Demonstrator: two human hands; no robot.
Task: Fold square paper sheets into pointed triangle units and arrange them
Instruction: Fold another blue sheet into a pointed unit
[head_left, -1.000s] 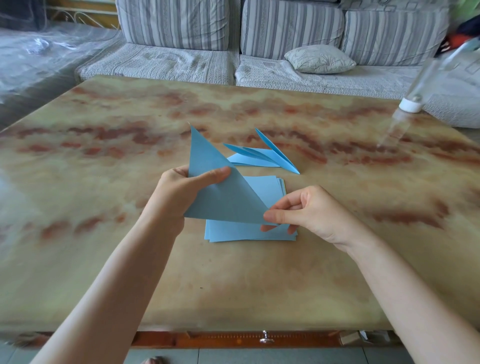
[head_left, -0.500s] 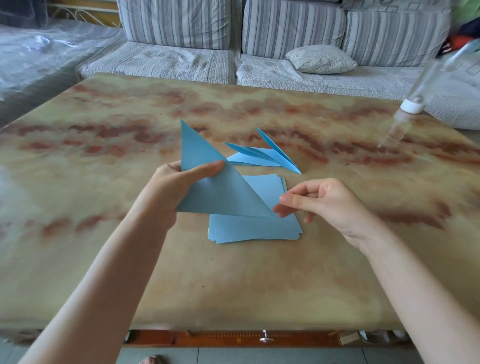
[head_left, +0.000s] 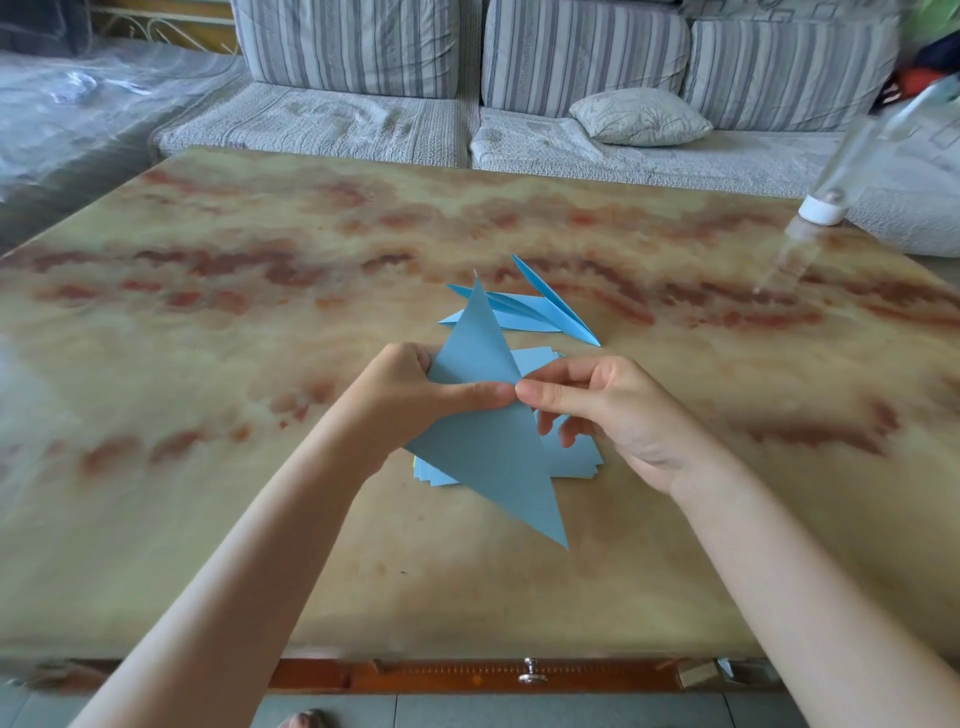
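A blue paper triangle (head_left: 491, 441) is held above the table, one tip pointing away from me and one long tip pointing toward me. My left hand (head_left: 415, 400) grips it from the left, thumb across its front. My right hand (head_left: 613, 410) pinches its right edge between thumb and forefinger, right at the left thumb's tip. Beneath the hands lies a stack of blue square sheets (head_left: 576, 462), mostly hidden. Beyond it lie folded pointed blue units (head_left: 540, 312) on the table.
The marble-patterned table (head_left: 260, 312) stretches wide on both sides. An upside-down clear bottle with a white cap (head_left: 826, 208) stands at the far right edge. A striped sofa with a cushion (head_left: 639, 117) sits behind the table.
The triangle has been turned from lying wide to standing long, one tip now pointing toward me. My right hand came back to it and pinches its edge next to the left thumb.
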